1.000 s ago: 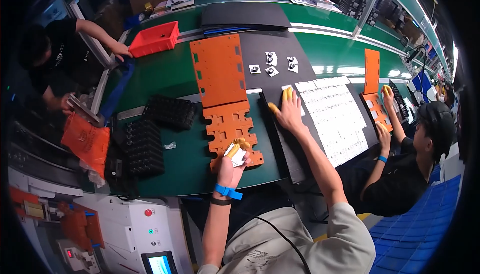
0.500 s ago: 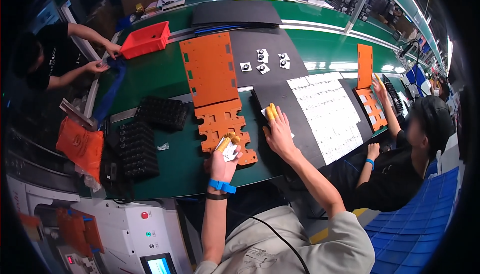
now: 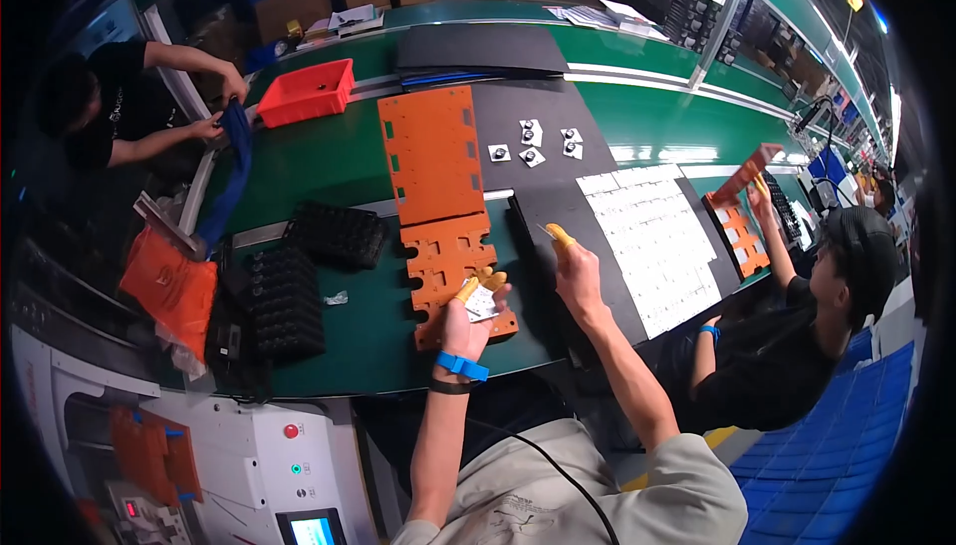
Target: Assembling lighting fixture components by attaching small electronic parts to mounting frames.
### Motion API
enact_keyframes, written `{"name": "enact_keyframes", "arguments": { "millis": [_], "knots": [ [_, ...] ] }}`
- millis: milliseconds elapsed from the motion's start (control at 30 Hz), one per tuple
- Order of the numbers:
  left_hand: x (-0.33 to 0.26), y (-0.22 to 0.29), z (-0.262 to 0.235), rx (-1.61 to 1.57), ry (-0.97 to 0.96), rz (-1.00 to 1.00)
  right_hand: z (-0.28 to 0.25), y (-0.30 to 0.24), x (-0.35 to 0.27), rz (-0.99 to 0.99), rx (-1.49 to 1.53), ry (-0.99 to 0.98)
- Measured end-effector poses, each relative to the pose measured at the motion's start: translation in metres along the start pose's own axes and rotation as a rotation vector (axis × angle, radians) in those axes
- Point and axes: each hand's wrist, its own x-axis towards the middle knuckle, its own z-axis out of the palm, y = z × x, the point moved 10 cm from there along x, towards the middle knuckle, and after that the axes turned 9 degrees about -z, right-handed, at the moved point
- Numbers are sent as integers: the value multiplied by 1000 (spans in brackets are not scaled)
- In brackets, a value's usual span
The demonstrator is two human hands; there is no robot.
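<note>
A: Okay, head view, only one. Left hand (image 3: pixel 468 311) sits at frame centre, fingers curled and pinched on a small white square part (image 3: pixel 482 302), yellow finger cots on the tips, blue wristband (image 3: pixel 461 366) below it.

B: Where's that part relative to the fixture?

A: Held just over the lower end of the small orange slotted plate (image 3: pixel 450 264), which lies on the green conveyor table (image 3: pixel 329 162). Touching the plate or not, can't tell.

B: Right hand?

A: Right hand (image 3: pixel 578 281) is right of centre, over the black mat (image 3: pixel 558 217). Index finger sticks up with a yellow cot, other fingers folded in; a thin pale sliver shows by the fingertip, too small to say if it's gripped.

B: Around them?

A: Larger orange plate (image 3: pixel 430 152) above the small one, touching end to end. White sheet of gridded labels (image 3: pixel 652 236) right of the hand on the mat. Five more small white parts (image 3: pixel 533 142) at upper centre. Black trays (image 3: pixel 284 286) left of centre, red bin (image 3: pixel 309 92) upper left.

B: Other people?

A: One person at upper left handling a blue strip (image 3: pixel 234 162); another at right edge lifting an orange plate (image 3: pixel 745 175).
</note>
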Motion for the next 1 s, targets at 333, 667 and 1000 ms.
{"name": "enact_keyframes", "arguments": {
  "millis": [333,667,1000],
  "knots": [
    [22,-12,38,-130,-87,-10,25,-105,-15,-194,172,-306],
    [17,-34,50,-73,-206,-142,33,-110,-13,-304,117,-277],
    [20,-24,26,-240,-31,-166,-6,-24,-67,92,-242,-284]
  ]
}}
